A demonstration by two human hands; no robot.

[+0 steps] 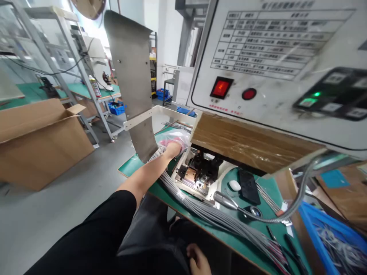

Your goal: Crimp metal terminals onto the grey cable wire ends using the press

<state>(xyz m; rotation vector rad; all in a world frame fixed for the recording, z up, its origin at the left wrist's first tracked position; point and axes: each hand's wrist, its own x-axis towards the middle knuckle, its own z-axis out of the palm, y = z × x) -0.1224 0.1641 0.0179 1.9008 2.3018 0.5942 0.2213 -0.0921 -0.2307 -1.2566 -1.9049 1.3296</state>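
Left hand (174, 146) at frame centre, touching clear plastic bag (168, 136); grip obscured, cannot tell; right hand (198, 261) at bottom centre, fingers curled, contents unclear; grey cable bundle (206, 211) on green worktop (129, 165), centre to lower right.

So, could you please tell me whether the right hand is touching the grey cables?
Apart: in the head view, a visible gap separates the right hand from the grey cables on the green table.
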